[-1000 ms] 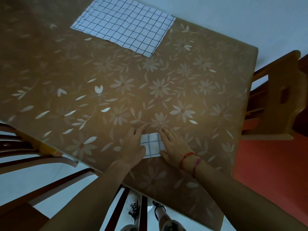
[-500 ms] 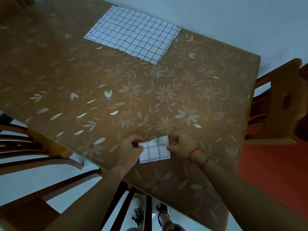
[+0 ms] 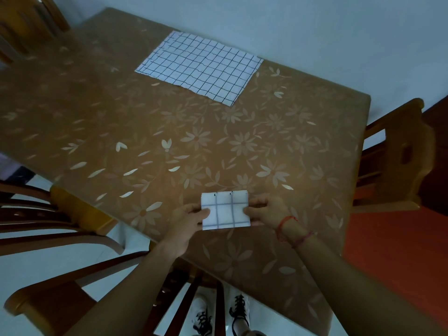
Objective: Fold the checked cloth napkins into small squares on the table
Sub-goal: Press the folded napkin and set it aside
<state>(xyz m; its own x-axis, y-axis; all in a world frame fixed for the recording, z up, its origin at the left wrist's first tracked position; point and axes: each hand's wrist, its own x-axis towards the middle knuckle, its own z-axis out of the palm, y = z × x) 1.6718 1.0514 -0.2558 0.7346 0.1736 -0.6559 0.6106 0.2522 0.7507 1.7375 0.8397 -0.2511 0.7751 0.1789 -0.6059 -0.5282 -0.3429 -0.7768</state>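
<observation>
Left grip (image 3: 191, 218) pinches one edge of the folded napkin (image 3: 225, 210), thumb on top. Right grip (image 3: 268, 212) pinches the opposite edge, likely so the layers cannot spring open. The square sits between both grips, over the desk (image 3: 169, 122). A flat napkin (image 3: 198, 69) lies well beyond them.

Wooden chair (image 3: 392, 180), white laced shoes (image 3: 201, 311)

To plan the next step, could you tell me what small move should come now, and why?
Probably set the folded napkin aside: the left hand and right hand pinch its sides, it looks small and square, and an unfolded napkin lies beyond.
</observation>
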